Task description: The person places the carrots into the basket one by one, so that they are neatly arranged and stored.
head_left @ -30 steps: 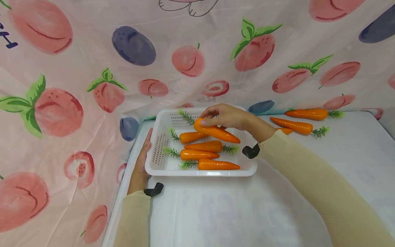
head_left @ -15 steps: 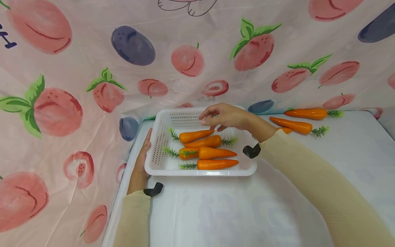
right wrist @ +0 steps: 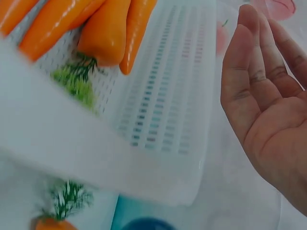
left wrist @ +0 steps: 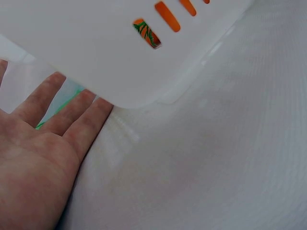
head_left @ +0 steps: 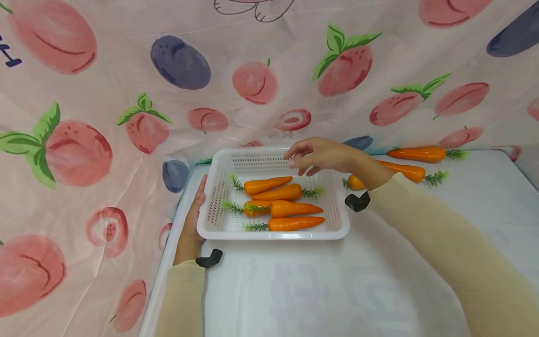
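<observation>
A white perforated plastic basket (head_left: 273, 236) stands on the table with several orange carrots (head_left: 296, 223) lying in it, their green tops pointing different ways. Against the basket's left side rests my left hand (head_left: 195, 220), fingers straight; the left wrist view shows its palm (left wrist: 38, 167) facing the basket wall. Over the basket's back right part hovers my right hand (head_left: 322, 155), holding nothing, its fingers loosely bent. In the right wrist view that hand (right wrist: 273, 91) appears beyond the basket's rim, palm visible and bare.
Right of the basket lie more carrots: one at the back (head_left: 418, 154), another (head_left: 410, 172) partly behind my right forearm, and a third (head_left: 355, 182) close to the basket. A fruit-printed cloth (head_left: 252, 42) hangs behind the white-covered table (head_left: 294, 285).
A carrot left my right hand and dropped among the others in the basket's front part. Since then the right hand has lifted and shifted right; the left hand stays put.
</observation>
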A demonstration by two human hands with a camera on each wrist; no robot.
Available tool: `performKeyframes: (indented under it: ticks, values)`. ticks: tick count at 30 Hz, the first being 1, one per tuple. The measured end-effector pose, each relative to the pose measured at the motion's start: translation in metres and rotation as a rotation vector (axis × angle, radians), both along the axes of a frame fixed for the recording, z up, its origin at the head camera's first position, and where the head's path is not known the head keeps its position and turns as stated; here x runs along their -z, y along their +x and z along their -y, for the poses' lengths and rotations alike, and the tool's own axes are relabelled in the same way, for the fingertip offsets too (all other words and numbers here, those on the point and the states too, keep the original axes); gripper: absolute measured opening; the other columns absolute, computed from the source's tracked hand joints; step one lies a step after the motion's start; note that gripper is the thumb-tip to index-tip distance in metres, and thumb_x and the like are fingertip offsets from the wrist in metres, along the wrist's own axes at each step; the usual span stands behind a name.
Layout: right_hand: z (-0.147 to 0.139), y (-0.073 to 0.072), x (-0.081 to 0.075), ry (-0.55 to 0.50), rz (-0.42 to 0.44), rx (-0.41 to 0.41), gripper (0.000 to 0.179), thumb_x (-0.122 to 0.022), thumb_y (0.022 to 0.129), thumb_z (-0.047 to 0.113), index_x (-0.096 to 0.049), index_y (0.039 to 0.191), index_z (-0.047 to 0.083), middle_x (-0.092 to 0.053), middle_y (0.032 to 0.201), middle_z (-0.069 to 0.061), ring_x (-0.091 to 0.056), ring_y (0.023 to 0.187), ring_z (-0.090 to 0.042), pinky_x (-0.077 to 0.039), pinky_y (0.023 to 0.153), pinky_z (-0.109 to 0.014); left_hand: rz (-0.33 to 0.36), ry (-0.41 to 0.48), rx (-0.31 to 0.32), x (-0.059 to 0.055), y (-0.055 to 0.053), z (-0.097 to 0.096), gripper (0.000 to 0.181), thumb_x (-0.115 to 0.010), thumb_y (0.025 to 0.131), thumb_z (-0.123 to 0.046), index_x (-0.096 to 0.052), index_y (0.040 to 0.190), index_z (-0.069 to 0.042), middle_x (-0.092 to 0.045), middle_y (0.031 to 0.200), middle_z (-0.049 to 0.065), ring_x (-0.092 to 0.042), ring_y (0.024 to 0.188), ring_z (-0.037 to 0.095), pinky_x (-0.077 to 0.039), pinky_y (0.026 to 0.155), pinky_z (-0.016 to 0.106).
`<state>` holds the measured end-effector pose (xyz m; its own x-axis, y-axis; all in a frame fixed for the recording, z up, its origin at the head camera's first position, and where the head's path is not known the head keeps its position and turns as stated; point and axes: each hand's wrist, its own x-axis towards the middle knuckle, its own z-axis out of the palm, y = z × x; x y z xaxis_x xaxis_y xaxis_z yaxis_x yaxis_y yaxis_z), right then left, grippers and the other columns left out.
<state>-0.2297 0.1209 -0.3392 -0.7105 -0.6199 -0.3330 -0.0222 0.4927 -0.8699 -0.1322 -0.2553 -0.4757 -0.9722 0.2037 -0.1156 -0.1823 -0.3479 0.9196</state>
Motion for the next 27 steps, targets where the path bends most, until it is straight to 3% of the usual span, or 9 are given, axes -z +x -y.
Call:
performKeyframes:
  ticks: [10, 21, 27]
  values:
    - [-0.035, -0.002, -0.008, 0.088, -0.047, 0.068, 0.046, -0.07, 0.096, 0.04, -0.062, 0.135, 0.016, -0.063, 0.131, -0.012, -0.067, 0.109, -0.028, -0.055, 0.1, -0.047, -0.003, -0.012, 0.001, 0.002, -0.001, 0.001, 0.056, -0.031, 0.109, -0.04, -0.015, 0.162, -0.046, -0.018, 0.171, -0.013, -0.014, 0.159, 0.026, -0.017, 0.124, 0.059]
    - [-0.079, -0.003, -0.014, 0.133, -0.095, 0.066, 0.051, -0.065, 0.099, 0.04, -0.057, 0.142, 0.014, -0.06, 0.14, -0.011, -0.062, 0.118, -0.026, -0.051, 0.105, -0.047, -0.055, 0.108, 0.042, -0.001, -0.007, -0.001, 0.059, -0.028, 0.11, -0.04, -0.006, 0.164, -0.039, -0.003, 0.174, -0.005, -0.003, 0.16, 0.032, -0.002, 0.127, 0.053]
    - [-0.103, -0.003, -0.015, 0.181, -0.126, 0.095, 0.055, -0.063, 0.1, 0.043, -0.053, 0.146, 0.014, -0.06, 0.139, -0.011, -0.06, 0.12, -0.027, -0.051, 0.106, -0.047, -0.079, 0.079, 0.076, 0.0, -0.008, 0.001, 0.06, -0.024, 0.11, -0.039, 0.001, 0.165, -0.036, 0.001, 0.174, -0.002, 0.0, 0.16, 0.032, 0.0, 0.127, 0.054]
